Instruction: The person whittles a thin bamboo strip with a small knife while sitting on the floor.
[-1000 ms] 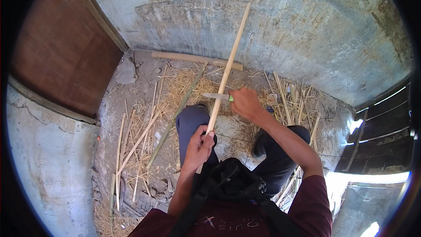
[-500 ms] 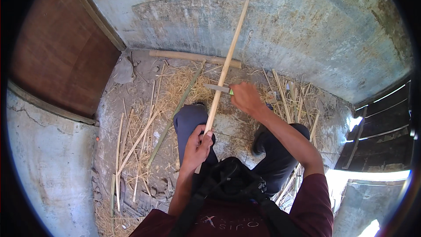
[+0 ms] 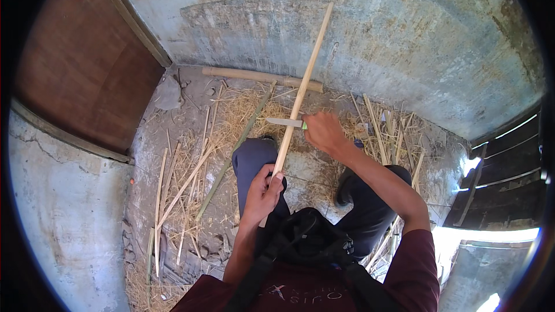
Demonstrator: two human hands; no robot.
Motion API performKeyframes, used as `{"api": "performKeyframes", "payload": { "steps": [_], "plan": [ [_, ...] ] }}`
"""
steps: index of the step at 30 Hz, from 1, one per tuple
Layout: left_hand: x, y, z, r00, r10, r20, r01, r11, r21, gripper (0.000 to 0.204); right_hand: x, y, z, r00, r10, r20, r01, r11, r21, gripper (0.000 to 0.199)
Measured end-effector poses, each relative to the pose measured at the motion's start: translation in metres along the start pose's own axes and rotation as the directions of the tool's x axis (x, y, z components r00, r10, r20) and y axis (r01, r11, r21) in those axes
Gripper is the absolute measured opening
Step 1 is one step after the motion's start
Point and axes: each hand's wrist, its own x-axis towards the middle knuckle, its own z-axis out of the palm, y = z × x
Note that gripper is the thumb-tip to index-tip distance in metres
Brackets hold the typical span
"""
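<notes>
Grey concrete walls (image 3: 404, 34) curve around a dusty floor (image 3: 173, 115) littered with dry straw (image 3: 243, 110) and thin split strips (image 3: 179, 188), with a brown wooden panel (image 3: 81, 63) on the left side and dark slats (image 3: 503, 167) on the right. A thicker pale pole (image 3: 260, 76) lies along the foot of the far wall.

From the head view, the person sits low with both knees in dark trousers (image 3: 254, 159) pointing forward and a black strap harness (image 3: 306, 242) over a maroon shirt (image 3: 416, 260). A long stick (image 3: 303, 84) runs from the lap up and away toward the wall, leaning slightly to the right. It is straight, slim and pale yellow, smooth along its length, and its far end shows against the grey wall.

The left hand (image 3: 263, 196) is closed in a fist around the near end of the stick, thumb on top, just above the left knee. The right hand (image 3: 324, 133) is curled tight around the green handle of a knife (image 3: 284, 122), whose light blade points left and lies across the stick, touching it about midway up. More split strips (image 3: 378, 121) lie in the straw just beyond the right hand.
</notes>
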Motion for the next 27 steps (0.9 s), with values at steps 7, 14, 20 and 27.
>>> {"api": "performKeyframes", "payload": {
  "steps": [7,14,20,27],
  "plan": [
    [0.000,-0.002,0.003,1.000,0.004,-0.006,-0.004,1.000,-0.002,0.023,0.005,0.000,-0.009,0.997,0.062,0.035,-0.062,0.998,0.011,0.014],
    [-0.002,-0.001,-0.001,1.000,0.003,0.000,-0.003,1.000,-0.007,0.021,-0.006,-0.013,-0.002,0.999,0.017,0.051,-0.017,1.000,-0.007,0.014],
    [-0.001,0.004,0.004,1.000,-0.018,-0.016,0.018,1.000,0.003,0.019,0.013,0.016,-0.010,0.998,0.056,-0.011,-0.056,0.998,-0.007,0.014],
    [-0.004,0.001,-0.001,1.000,-0.017,-0.021,0.017,1.000,0.004,0.019,-0.005,-0.021,-0.007,0.997,0.001,0.077,-0.004,0.999,0.040,0.015]
  ]
}}
